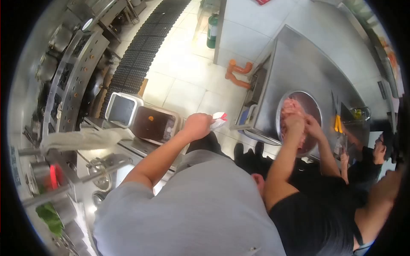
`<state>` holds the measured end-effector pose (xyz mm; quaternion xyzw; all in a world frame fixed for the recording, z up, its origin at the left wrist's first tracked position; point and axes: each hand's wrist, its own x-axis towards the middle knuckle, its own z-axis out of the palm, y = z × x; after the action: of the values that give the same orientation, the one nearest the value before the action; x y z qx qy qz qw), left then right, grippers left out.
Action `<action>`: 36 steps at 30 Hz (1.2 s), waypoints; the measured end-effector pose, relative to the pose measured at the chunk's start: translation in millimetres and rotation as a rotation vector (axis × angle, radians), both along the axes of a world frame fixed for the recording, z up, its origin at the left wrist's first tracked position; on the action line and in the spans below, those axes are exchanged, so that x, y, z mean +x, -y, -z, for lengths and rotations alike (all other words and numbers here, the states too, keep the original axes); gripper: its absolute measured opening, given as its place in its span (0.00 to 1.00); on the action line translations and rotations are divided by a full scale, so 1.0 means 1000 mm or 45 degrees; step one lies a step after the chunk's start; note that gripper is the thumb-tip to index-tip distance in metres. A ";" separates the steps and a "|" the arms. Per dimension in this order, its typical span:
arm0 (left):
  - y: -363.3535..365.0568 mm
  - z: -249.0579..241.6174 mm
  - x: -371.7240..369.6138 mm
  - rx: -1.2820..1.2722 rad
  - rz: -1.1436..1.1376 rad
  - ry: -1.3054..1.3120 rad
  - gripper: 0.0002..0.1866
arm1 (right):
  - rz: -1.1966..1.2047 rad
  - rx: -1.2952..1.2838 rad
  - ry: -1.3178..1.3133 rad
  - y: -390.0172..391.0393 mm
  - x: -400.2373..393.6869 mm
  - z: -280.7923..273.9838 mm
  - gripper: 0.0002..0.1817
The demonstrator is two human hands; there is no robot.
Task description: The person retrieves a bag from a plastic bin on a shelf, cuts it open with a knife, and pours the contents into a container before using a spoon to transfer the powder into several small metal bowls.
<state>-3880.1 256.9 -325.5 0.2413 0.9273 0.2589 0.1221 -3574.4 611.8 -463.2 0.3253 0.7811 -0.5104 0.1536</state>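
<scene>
My left hand (198,126) is stretched out ahead of my grey shirt, its fingers closed around a small white packet with red marks (219,120). What the packet contains cannot be made out. Just left of that hand stands a rectangular tub of dark brown liquid (150,126), with something orange floating in it. Low against my right side, a small part of my right hand (259,181) shows beside the co-worker's black clothing. Its fingers are mostly hidden.
On my right, a co-worker's hands (301,123) work pale pink raw meat (291,106) in a metal bowl (317,112) on a steel table (294,55). Yellow-handled knives (338,123) lie beyond. Another person stands far right. Left are a stove (70,81) and a black floor mat (143,47).
</scene>
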 end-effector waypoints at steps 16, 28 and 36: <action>0.122 0.038 -0.294 0.198 0.143 0.187 0.10 | -0.079 -0.055 -0.080 -0.008 -0.406 -0.079 0.32; 0.297 -0.041 -0.422 0.179 -0.298 -0.162 0.04 | -1.436 -0.287 -0.097 0.392 -0.841 -0.114 0.60; 0.405 -0.061 -0.408 0.126 -1.301 -0.112 0.09 | -2.469 -0.315 -0.135 0.658 -0.950 -0.127 0.44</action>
<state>-4287.8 -148.0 -264.4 -0.2263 0.9177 0.3187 -0.0707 -4524.9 -46.2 -335.8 -0.4997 0.6564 -0.2550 0.5044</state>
